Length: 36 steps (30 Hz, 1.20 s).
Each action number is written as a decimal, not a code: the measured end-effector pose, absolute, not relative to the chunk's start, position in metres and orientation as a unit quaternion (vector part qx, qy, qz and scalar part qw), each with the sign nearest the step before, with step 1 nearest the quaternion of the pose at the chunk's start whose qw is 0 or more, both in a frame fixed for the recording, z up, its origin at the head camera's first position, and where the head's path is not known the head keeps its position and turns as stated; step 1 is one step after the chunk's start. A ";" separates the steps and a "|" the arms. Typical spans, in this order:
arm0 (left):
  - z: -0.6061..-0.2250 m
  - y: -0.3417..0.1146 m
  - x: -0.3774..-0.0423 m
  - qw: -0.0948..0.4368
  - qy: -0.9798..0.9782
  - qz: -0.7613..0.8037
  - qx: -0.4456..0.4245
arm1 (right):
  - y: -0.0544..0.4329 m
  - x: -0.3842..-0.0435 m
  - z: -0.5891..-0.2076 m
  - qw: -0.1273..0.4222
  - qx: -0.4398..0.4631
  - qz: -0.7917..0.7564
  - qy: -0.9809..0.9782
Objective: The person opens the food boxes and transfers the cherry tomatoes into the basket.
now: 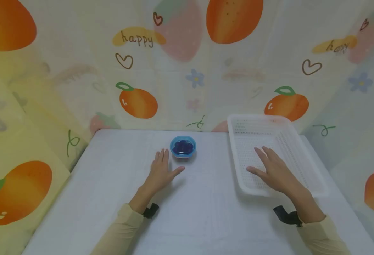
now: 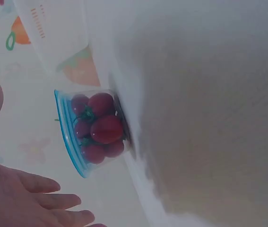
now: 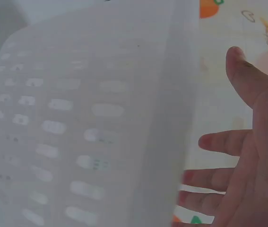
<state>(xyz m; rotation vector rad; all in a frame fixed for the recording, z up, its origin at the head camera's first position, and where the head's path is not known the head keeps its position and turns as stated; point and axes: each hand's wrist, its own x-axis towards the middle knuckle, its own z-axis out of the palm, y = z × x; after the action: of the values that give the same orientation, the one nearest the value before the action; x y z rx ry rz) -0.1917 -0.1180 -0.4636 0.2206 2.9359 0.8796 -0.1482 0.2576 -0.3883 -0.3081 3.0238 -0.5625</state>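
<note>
A small clear container with a blue-rimmed lid (image 1: 183,146) stands toward the back of the table. Through its side in the left wrist view, red cherry tomatoes (image 2: 107,129) with green stems show. My left hand (image 1: 161,171) is just in front and left of it, fingers straight and thumb spread, holding nothing. On the right side of the table stands a white plastic basket (image 1: 234,156) with slotted walls. Over its near part hovers my right hand (image 1: 276,171), fingers extended and thumb apart, also holding nothing. The basket's slotted wall (image 3: 143,118) fills much of the right wrist view.
A white cloth covers the table (image 1: 199,212). Behind and at both sides hangs a curtain (image 1: 174,78) printed with oranges, hearts and flowers. Black straps (image 1: 151,211) sit at both wrists, below beige sleeves.
</note>
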 end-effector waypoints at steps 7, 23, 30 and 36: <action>-0.469 -0.117 -0.197 0.037 0.939 0.336 0.057 | 0.248 -0.154 -0.376 0.041 -0.120 -0.187 0.974; -0.471 -0.111 -0.211 0.129 0.808 0.572 -0.058 | 0.223 -0.180 -0.355 0.089 -0.177 -0.178 0.964; -0.472 -0.108 -0.214 0.158 0.693 0.699 -0.077 | 0.208 -0.195 -0.352 0.109 -0.194 -0.161 0.962; -0.477 -0.102 -0.219 0.158 0.635 0.749 -0.105 | 0.193 -0.215 -0.346 0.107 -0.218 -0.163 0.956</action>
<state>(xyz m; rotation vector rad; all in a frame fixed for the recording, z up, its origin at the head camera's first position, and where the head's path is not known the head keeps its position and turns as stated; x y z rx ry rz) -0.2186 -0.1021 -0.4774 -0.3005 1.8168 2.1414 -0.2150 0.1934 -0.3463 -0.6419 2.8142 -0.4811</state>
